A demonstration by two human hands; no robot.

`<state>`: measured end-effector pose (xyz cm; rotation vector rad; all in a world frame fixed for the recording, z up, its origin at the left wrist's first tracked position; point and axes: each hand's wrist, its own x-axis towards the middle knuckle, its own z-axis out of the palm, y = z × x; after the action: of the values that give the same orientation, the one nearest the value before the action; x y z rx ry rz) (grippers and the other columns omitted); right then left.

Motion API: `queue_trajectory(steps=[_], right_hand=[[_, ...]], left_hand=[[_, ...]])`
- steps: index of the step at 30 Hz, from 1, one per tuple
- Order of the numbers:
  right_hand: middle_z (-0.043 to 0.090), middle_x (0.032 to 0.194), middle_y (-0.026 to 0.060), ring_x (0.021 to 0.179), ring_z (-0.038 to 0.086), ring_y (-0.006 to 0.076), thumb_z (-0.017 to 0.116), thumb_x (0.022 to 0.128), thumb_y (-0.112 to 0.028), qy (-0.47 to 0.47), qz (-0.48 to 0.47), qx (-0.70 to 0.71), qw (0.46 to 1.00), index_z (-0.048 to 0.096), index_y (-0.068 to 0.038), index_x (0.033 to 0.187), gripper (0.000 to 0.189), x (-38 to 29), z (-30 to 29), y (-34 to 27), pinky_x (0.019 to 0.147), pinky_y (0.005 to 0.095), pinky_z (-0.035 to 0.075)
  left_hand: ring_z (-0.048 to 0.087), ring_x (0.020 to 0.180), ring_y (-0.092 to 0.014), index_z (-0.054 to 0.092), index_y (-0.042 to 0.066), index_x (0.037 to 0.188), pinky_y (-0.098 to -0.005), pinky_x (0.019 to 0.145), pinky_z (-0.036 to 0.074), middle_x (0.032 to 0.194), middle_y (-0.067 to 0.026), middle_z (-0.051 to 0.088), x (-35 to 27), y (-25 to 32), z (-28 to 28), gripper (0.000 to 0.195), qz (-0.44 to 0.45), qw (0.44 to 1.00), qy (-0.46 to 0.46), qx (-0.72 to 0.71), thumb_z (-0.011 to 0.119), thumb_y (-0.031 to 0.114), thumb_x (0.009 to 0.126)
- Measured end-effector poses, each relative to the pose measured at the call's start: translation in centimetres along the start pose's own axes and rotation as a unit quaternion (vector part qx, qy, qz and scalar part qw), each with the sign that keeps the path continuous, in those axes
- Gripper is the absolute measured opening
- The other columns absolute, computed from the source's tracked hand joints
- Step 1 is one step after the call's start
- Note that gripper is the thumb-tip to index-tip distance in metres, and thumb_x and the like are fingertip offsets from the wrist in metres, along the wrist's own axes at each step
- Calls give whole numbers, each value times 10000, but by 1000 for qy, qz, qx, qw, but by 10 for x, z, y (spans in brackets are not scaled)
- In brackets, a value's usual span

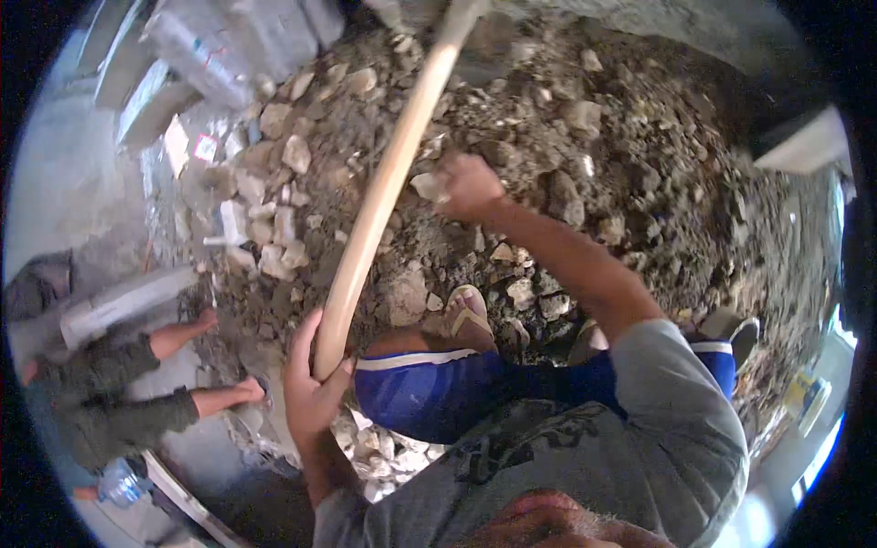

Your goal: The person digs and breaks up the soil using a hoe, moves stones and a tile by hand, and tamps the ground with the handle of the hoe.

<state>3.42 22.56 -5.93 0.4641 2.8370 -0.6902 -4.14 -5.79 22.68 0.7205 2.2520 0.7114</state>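
My left hand (312,390) is wrapped around the lower end of a long, pale wooden tool handle (390,178). The handle slants up and away to the top edge of the view, where the tool's head cannot be made out. To the right of the handle, my right hand (473,185) is low over the rubble, blurred, with its fingers closed on a pale stone (428,186). Beneath both hands spreads a heap of dark soil and broken stones (534,137). My foot in a yellowish flip-flop (469,312) rests on it.
Larger stones (274,260) lie in a pile left of the handle. At the left, another person (123,390) has bare lower legs near a pale block (127,305). A clear plastic bottle (122,483) is at lower left. Grey slabs (205,48) stand at upper left.
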Motion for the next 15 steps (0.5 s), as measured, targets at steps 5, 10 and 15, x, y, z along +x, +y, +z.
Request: queue_trajectory(steps=[5, 10, 15], right_hand=[[627, 1122, 155, 1207, 518, 290, 493, 966, -329, 167, -9, -244, 955, 388, -66, 1452, 562, 24, 81, -30, 1092, 565, 286], [658, 923, 111, 969, 633, 266, 492, 951, -350, -41, -44, -101, 993, 418, -32, 1408, 561, 0, 59, 0, 1061, 530, 325], [672, 1076, 154, 967, 664, 291, 604, 879, -444, -175, -60, 229, 956, 534, -119, 1333, 563, -92, 5, 46, 939, 469, 497]], left_hand=[[512, 1196, -207, 462, -5, 1393, -323, 1011, 402, 1334, -143, 527, -12, -32, 1, 669, 77, 996, 34, 42, 659, -53, 755], [502, 1205, -219, 383, -23, 1436, -333, 1030, 390, 1361, -127, 494, -3, -16, 9, 706, 39, 998, 31, 35, 600, -70, 766], [507, 1203, -218, 364, -31, 1443, -334, 1026, 395, 1359, -135, 491, -3, -21, 6, 708, 27, 998, 35, 50, 570, -81, 767]])
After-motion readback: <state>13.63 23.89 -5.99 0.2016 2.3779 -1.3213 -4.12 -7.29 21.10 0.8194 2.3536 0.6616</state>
